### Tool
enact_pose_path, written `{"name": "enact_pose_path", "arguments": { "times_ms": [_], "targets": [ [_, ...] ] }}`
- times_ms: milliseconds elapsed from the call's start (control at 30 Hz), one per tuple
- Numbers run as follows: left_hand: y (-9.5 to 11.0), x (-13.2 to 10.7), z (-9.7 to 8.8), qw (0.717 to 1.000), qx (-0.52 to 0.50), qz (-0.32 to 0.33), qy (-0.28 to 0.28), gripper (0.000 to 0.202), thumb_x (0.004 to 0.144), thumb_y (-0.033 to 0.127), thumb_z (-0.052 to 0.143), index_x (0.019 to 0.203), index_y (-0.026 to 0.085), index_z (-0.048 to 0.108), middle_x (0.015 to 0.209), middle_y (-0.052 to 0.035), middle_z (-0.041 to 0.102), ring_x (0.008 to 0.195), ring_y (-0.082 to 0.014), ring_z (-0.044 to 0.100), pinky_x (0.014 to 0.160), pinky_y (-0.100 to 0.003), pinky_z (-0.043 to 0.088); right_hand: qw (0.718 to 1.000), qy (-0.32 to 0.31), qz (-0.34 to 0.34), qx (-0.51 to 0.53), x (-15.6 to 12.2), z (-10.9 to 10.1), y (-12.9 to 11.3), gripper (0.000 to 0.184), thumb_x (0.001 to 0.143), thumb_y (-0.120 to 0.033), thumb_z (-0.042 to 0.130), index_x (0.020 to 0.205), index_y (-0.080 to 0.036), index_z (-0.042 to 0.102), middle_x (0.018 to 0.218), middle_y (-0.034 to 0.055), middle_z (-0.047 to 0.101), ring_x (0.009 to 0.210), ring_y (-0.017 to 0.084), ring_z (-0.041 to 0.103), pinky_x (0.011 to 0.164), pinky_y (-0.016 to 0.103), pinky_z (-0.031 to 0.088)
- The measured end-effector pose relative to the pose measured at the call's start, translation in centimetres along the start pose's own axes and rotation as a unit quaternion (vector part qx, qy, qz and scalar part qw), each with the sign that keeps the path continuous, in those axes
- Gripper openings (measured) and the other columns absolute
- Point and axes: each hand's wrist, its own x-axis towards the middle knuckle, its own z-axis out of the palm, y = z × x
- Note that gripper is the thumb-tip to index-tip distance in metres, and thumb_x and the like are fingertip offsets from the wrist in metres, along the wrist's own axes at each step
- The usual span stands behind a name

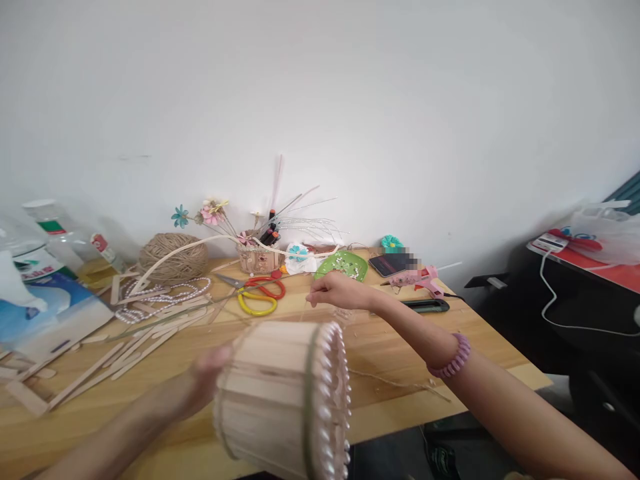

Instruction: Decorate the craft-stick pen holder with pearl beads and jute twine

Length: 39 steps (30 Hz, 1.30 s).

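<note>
A round craft-stick basket (267, 393) lies tilted on its side, held up in front of me. Green cord bands its wall, and a row of white pearl beads lines the rim facing right. My left hand (214, 370) is closed on the base end of the basket; its fingers are partly hidden and blurred. Above the basket, my right hand (343, 292) is closed in a pinch, with a thin pale strand faintly visible below the fingertips. Red-and-yellow-handled scissors (257, 295) lie just left of the right hand. Behind that hand sits a green dish (357, 264) with small white pieces.
Loose craft sticks (135, 350), a pearl string (165, 300) and a twine ball (175, 257) cover the left side, near bottles and a tissue pack. A small decorated pot (259, 257), phone (395, 264), pink glue gun (423, 280) and utility knife (425, 306) stand or lie further back.
</note>
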Motion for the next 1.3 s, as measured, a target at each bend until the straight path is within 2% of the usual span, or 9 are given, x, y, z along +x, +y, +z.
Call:
{"name": "enact_pose_path", "arguments": {
  "times_ms": [100, 200, 333, 567, 700, 867, 1000, 1133, 1300],
  "targets": [
    [1.3, -0.3, 1.1, 0.987, 0.070, -0.069, -0.126, 0.052, 0.070, 0.035, 0.064, 0.122, 0.025, 0.058, 0.112, -0.0057, 0.069, 0.105, -0.0310, 0.062, 0.082, -0.048, 0.052, 0.999, 0.021, 0.014, -0.032, 0.2, -0.5, -1.6, 0.023, 0.082, -0.022, 0.054, 0.063, -0.013, 0.065, 0.053, -0.0035, 0.047, 0.054, 0.010, 0.041, 0.054, 0.023, 0.027],
    [1.8, -0.4, 2.3, 0.971, 0.188, -0.061, -0.134, 0.075, 0.065, 0.026, 0.069, 0.134, 0.025, 0.041, 0.138, -0.0104, 0.048, 0.116, -0.0296, 0.054, 0.096, -0.045, 0.045, 0.997, 0.049, 0.026, -0.047, -0.4, -0.9, -3.8, 0.023, 0.083, -0.020, 0.051, 0.064, -0.013, 0.062, 0.054, -0.0037, 0.046, 0.054, 0.009, 0.040, 0.054, 0.023, 0.027],
    [1.6, -0.4, 3.3, 0.956, 0.276, -0.036, -0.097, 0.079, 0.064, 0.022, 0.067, 0.134, 0.026, 0.030, 0.134, -0.0106, 0.044, 0.113, -0.0269, 0.053, 0.098, -0.044, 0.044, 0.995, 0.085, 0.025, -0.051, -1.8, -1.0, -7.0, 0.025, 0.088, -0.020, 0.046, 0.066, -0.014, 0.058, 0.059, -0.0035, 0.046, 0.057, 0.009, 0.041, 0.055, 0.023, 0.027],
    [2.1, -0.2, 4.6, 0.904, 0.428, -0.013, 0.008, 0.089, 0.054, 0.027, 0.066, 0.131, 0.017, 0.021, 0.137, -0.0203, 0.030, 0.117, -0.0361, 0.048, 0.095, -0.053, 0.043, 0.984, 0.153, -0.050, -0.079, -5.1, 0.8, -10.3, 0.028, 0.090, -0.019, 0.042, 0.062, -0.017, 0.042, 0.061, -0.0029, 0.047, 0.057, 0.010, 0.042, 0.054, 0.023, 0.027],
    [1.4, -0.2, 4.6, 0.875, 0.481, 0.023, 0.052, 0.091, 0.054, 0.027, 0.065, 0.131, 0.018, 0.016, 0.138, -0.0213, 0.031, 0.123, -0.0391, 0.043, 0.095, -0.055, 0.044, 0.974, 0.174, -0.096, -0.106, -6.6, 2.9, -10.2, 0.030, 0.093, -0.020, 0.039, 0.063, -0.018, 0.041, 0.062, -0.0016, 0.048, 0.055, 0.010, 0.043, 0.051, 0.023, 0.028],
    [0.1, -0.3, 3.9, 0.838, 0.509, 0.148, 0.129, 0.095, 0.055, 0.025, 0.066, 0.133, 0.021, 0.011, 0.133, -0.0208, 0.037, 0.122, -0.0396, 0.045, 0.091, -0.055, 0.047, 0.952, 0.218, -0.150, -0.152, -7.3, 5.4, -8.9, 0.027, 0.092, -0.018, 0.038, 0.067, -0.019, 0.045, 0.064, 0.0011, 0.053, 0.054, 0.012, 0.048, 0.049, 0.023, 0.032],
    [-0.4, -0.5, 3.6, 0.817, 0.515, 0.207, 0.158, 0.095, 0.056, 0.023, 0.066, 0.134, 0.017, 0.013, 0.131, -0.0211, 0.037, 0.123, -0.0385, 0.043, 0.093, -0.052, 0.047, 0.949, 0.222, -0.175, -0.141, -7.4, 6.7, -8.4, 0.025, 0.091, -0.015, 0.038, 0.069, -0.020, 0.048, 0.065, 0.0027, 0.056, 0.055, 0.013, 0.051, 0.048, 0.023, 0.036],
    [-0.5, -0.6, 3.6, 0.797, 0.520, 0.248, 0.182, 0.090, 0.061, 0.025, 0.064, 0.135, 0.015, 0.014, 0.130, -0.0213, 0.037, 0.123, -0.0362, 0.042, 0.094, -0.050, 0.047, 0.934, 0.232, -0.216, -0.164, -7.4, 7.7, -8.3, 0.021, 0.088, -0.010, 0.039, 0.076, -0.017, 0.055, 0.067, 0.0046, 0.058, 0.055, 0.013, 0.053, 0.048, 0.022, 0.039],
    [-0.4, -0.5, 3.5, 0.788, 0.527, 0.256, 0.190, 0.088, 0.062, 0.026, 0.062, 0.136, 0.013, 0.015, 0.129, -0.0216, 0.039, 0.122, -0.0360, 0.042, 0.092, -0.048, 0.048, 0.901, 0.271, -0.252, -0.225, -7.3, 8.4, -8.1, 0.024, 0.084, -0.007, 0.041, 0.068, -0.016, 0.056, 0.056, 0.0014, 0.053, 0.045, 0.011, 0.044, 0.041, 0.022, 0.034]
  ]
}}
